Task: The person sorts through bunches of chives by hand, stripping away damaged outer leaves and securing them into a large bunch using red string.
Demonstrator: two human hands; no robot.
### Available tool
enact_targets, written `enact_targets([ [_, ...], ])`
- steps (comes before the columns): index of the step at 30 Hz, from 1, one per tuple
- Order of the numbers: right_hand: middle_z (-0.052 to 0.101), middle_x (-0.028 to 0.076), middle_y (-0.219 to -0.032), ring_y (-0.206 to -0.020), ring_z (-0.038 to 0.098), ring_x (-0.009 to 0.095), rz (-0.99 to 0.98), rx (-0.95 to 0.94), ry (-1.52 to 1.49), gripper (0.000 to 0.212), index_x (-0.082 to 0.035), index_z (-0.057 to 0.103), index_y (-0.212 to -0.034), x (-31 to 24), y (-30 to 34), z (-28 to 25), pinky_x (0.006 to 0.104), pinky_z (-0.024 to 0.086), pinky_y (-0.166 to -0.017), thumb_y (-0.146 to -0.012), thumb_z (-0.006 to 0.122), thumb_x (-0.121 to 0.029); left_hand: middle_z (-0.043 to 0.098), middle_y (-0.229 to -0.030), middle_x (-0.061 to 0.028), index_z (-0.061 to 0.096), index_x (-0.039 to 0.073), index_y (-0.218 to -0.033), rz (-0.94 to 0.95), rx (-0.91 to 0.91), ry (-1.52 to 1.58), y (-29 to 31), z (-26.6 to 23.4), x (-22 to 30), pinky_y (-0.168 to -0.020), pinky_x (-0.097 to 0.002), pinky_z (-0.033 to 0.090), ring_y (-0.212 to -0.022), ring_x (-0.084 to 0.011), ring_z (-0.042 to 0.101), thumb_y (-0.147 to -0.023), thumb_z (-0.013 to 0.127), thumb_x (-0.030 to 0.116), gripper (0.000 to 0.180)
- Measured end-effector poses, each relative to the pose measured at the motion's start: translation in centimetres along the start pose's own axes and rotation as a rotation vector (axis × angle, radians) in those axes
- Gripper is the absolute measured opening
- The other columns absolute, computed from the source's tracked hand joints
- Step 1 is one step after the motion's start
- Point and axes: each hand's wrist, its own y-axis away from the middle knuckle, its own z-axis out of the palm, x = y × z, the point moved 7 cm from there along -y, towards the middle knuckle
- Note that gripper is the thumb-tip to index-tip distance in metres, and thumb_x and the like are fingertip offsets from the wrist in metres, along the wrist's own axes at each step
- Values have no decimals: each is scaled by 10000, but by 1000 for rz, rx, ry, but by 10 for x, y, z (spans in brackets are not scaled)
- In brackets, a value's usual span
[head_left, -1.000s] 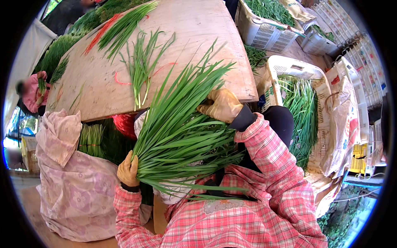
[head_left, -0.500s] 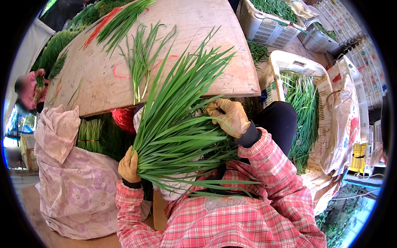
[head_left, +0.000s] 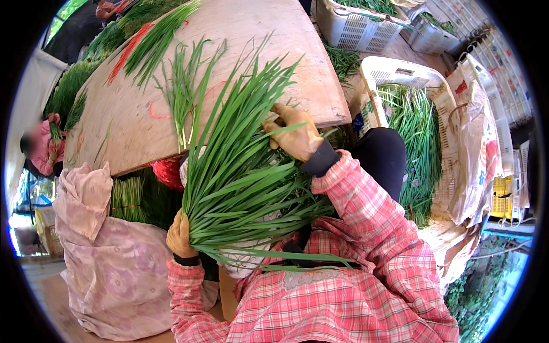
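A large fanned bunch of garlic chives (head_left: 246, 171) spreads across my lap, its long flat green leaves pointing up and to the right. My left hand (head_left: 180, 235), in a tan glove, is closed around the gathered stem end at the lower left. Among the leaves on the bunch's upper right side is my right hand (head_left: 293, 132), gloved alike, with its fingers curled in. Whatever those fingers pinch is too small to make out. Beyond the bunch, a smaller loose bundle of chives (head_left: 182, 94) lies on the wooden table (head_left: 274, 28).
Red ties (head_left: 130, 51) lie beside more chives on the table's far left. On the right stands a white plastic basket (head_left: 394, 66) of chives. A floral cloth (head_left: 120, 268) drapes at my left, near tied stems (head_left: 127, 197). Another person (head_left: 48, 146) in pink holds greens, far left.
My right hand has moved up and left along the bunch, its fingers now farther in among the leaves. My left hand keeps its grip on the stems. The view has shifted slightly.
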Motion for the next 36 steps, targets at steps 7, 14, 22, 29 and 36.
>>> enact_targets([
  [7, 579, 78, -508, -476, 555, 140, 7, -134, -114, 230, 19, 649, -873, 18, -9, 20, 308, 450, -486, -822, 607, -201, 588, -1180, -134, 526, 61, -1169, -2, -3, 33, -3, 4, 1, -743, -363, 485, -925, -293, 613, -805, 610, 222, 407],
  [14, 602, 94, -585, -484, 554, 115, 15, -81, -82, 214, -32, 686, -978, 12, 28, 15, 273, 451, -492, -855, 633, -199, 592, -1165, -148, 529, 33, -1168, -8, 5, 47, -4, 0, 3, -755, -365, 488, -952, -306, 612, -816, 611, 226, 410],
  [22, 653, 88, -775, -611, 585, 96, -79, -51, -162, 225, -32, 656, -1075, 3, 68, 4, 226, 470, -561, -865, 622, -106, 595, -1168, -119, 522, 73, -1179, -23, 7, 46, -4, 1, 2, -695, -357, 484, -838, -279, 615, -806, 619, 224, 413],
  [29, 662, 105, -840, -739, 597, 130, -16, -165, 239, 215, -8, 667, -1022, 7, 98, -49, 260, 479, -632, -820, 656, -80, 590, -1182, -92, 537, 105, -1148, 16, -5, -60, -4, -6, 2, -682, -346, 476, -827, -249, 606, -810, 583, 172, 347],
  [36, 650, 162, -787, -651, 624, 251, -236, 294, 111, 143, 16, 675, -884, -26, 104, -96, 299, 507, -611, -774, 692, -74, 589, -1162, -69, 553, 209, -1079, 316, 36, -345, -38, -53, 15, -644, -315, 448, -787, -213, 532, -805, 598, 141, 286],
])
